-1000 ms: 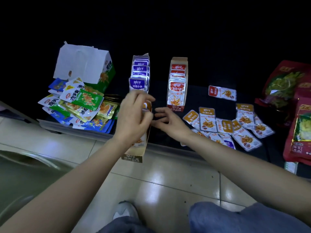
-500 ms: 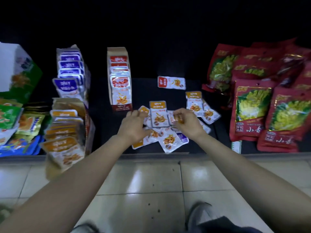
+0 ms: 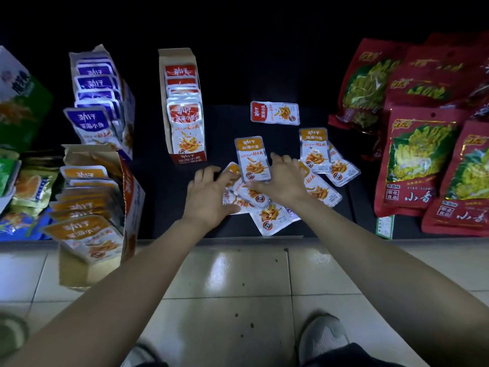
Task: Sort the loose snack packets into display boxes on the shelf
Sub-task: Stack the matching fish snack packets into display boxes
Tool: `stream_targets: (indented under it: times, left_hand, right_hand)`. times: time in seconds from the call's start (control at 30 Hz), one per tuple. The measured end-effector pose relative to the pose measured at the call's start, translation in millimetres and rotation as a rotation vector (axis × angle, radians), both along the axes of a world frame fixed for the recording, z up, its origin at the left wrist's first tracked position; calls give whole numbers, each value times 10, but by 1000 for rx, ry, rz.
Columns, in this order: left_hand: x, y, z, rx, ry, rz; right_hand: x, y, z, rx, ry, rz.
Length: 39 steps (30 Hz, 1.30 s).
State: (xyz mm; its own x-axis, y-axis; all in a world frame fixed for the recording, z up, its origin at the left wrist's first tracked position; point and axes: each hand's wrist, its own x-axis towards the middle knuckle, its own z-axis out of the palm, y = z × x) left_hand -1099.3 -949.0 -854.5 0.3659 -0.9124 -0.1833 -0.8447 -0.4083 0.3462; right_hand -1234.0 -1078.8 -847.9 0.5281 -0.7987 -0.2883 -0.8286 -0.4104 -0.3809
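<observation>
Loose orange snack packets point(image 3: 316, 157) lie in a pile on the dark shelf point(image 3: 227, 123), with one red packet point(image 3: 275, 113) behind them. My left hand point(image 3: 209, 192) rests on the pile's left side, fingers lightly bent over the packets. My right hand point(image 3: 284, 178) spreads over the pile's middle, thumb and index finger pinching an orange packet point(image 3: 252, 157). Left of the pile stand three display boxes: an orange box point(image 3: 129, 197) at the shelf's front edge, a purple box point(image 3: 92, 99) behind it and a red box point(image 3: 182, 107).
Large red bags point(image 3: 420, 160) of pickled vegetables fill the shelf's right side. Green, yellow and blue packets point(image 3: 29, 186) and a green-and-white carton point(image 3: 18, 102) lie at the far left. A tiled floor point(image 3: 238, 282) runs below the shelf, with my shoes point(image 3: 321, 337) at the bottom.
My view swung right from the orange box to the loose pile. Both hands left the box, came to the pile and closed in around the orange packet in its middle.
</observation>
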Motion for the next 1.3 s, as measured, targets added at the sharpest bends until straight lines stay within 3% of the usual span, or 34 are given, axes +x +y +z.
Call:
stream_targets:
  times: [0.17,0.27,0.33,0.47,0.53,0.6,0.73,0.8,0.93,1.03,1.13,1.3]
  left_hand:
    - [5,35,-12,-30,-60,70]
    - [15,72,-5,-4,-90,88]
    - [20,89,-5,5,-97,85]
    - [22,111,2,10,-72,57]
    - [33,122,4,17,-65,45]
    - [48,114,5,25,-61,40]
    - [76,80,4,22,-4,71]
    - [90,79,-3,9,11,102]
    - [93,78,-11,-20,-12,144]
    - [86,59,-20,-44,20,170]
    - [79,55,-34,-57,58,205]
    - [108,99,3,-122,155,244]
  right_hand:
    - [101,-83,-7,248,-59,-64]
    - [160,-127,58,286,-59,-129]
    - [250,-134,60,261,-49,-184]
    - [372,-46,-5,-2,79,-164]
    - [389,-32,-36,-9,90,-134]
    - [389,-93,-57,99,5,-179]
    - [296,-235,62,391,-414,-333]
    - [197,-258,227,499,-483,-299]
    - [-3,-147,348,596,-282,-234]
    - [-11,67,248,344,-14,-97]
    - [114,225,192,48,126,4]
    - [213,166,169,186,114,6]
